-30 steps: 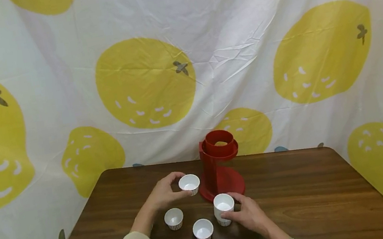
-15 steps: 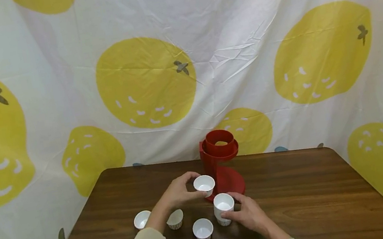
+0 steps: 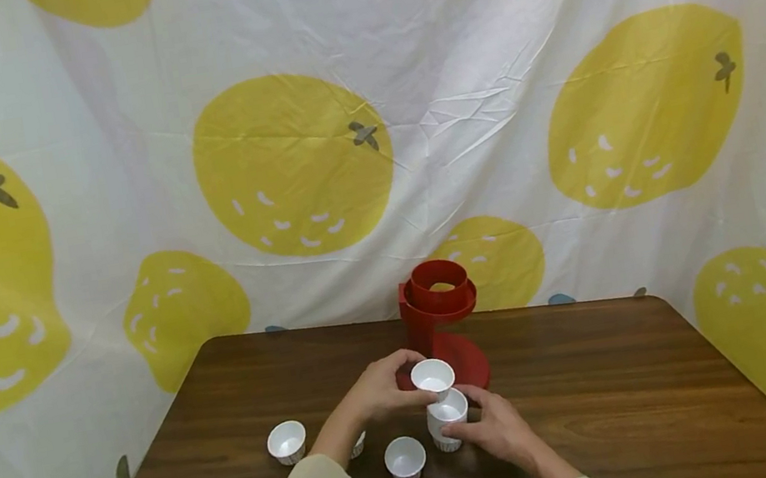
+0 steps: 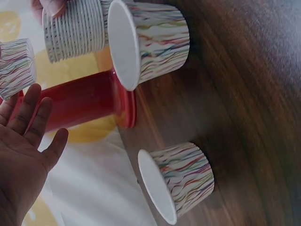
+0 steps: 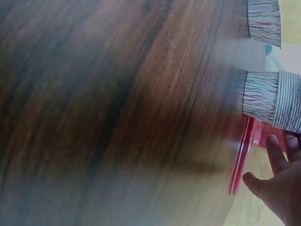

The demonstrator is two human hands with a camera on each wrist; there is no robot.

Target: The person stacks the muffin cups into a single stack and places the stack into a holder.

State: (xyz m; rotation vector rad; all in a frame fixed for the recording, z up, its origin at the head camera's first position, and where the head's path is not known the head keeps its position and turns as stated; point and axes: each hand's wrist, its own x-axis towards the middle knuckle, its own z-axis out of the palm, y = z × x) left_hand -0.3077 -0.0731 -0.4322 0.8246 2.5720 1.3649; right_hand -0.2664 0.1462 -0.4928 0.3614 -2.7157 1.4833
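Note:
My left hand (image 3: 376, 392) pinches a single white paper cup (image 3: 433, 378) between thumb and fingers. That cup is just above and behind the mouth of a stack of nested paper cups (image 3: 449, 429), overlapping it in the head view. Around the stack, which stands upright on the table, my right hand (image 3: 496, 425) curls its thumb and fingers. In the left wrist view the held cup (image 4: 16, 68) shows thin coloured wavy lines on its side. The stacked rims (image 5: 288, 101) form close ridges in the right wrist view.
Loose cups stand upright: one (image 3: 406, 461) in front of the stack, one (image 3: 287, 443) to the left, and another (image 3: 359, 445) mostly hidden by my left forearm. A red stand (image 3: 438, 297) with a ring top and round base is behind my hands on the wooden table (image 3: 606, 388).
My left hand has carried its cup rightward and nearer, up to the stack. The leftmost cup came out from behind my forearm, which now covers most of the middle one. My right hand stays put.

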